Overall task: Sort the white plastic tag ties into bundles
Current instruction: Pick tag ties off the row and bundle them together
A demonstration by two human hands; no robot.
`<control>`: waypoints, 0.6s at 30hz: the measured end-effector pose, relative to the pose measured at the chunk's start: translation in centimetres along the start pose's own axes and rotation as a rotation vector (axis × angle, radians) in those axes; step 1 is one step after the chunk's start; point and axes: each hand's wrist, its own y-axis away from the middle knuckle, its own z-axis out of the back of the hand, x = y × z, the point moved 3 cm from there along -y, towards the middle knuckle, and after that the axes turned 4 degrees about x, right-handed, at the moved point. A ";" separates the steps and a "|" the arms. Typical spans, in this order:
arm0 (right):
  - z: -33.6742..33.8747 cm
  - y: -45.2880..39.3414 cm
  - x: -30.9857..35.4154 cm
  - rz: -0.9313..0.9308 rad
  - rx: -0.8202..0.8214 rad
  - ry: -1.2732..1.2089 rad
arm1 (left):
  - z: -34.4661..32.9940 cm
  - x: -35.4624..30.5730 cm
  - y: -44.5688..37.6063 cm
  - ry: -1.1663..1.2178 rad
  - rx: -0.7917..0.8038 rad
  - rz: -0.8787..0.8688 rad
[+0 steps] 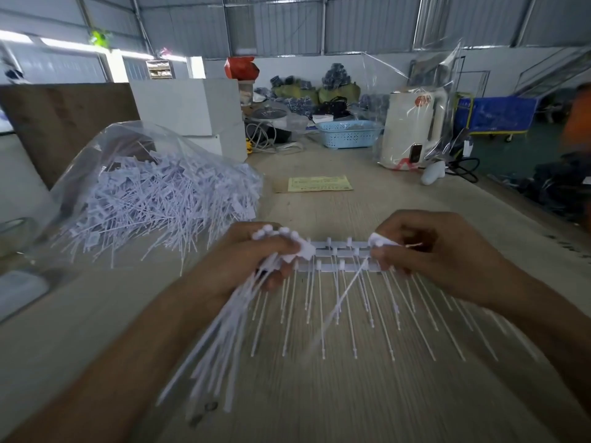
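Both hands' grip on tag ties [335, 260], bare table [415, 394] nearer

left hand [256, 251]: bare | right hand [441, 251]: bare | forearms: bare, sleeveless

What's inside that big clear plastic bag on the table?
The clear plastic bag holds a big heap of loose white tag ties, spilling out of its open mouth onto the table. Whatever lies deeper under the heap is covered.

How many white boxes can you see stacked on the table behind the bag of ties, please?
2: a larger white box sits on top of a lower white box, behind and to the right of the clear bag of ties. Others may be hidden behind them.
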 end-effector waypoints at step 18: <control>-5.8 -2.4 0.3 -0.054 -0.005 -0.060 | 3.1 -0.6 1.0 0.449 -0.289 0.033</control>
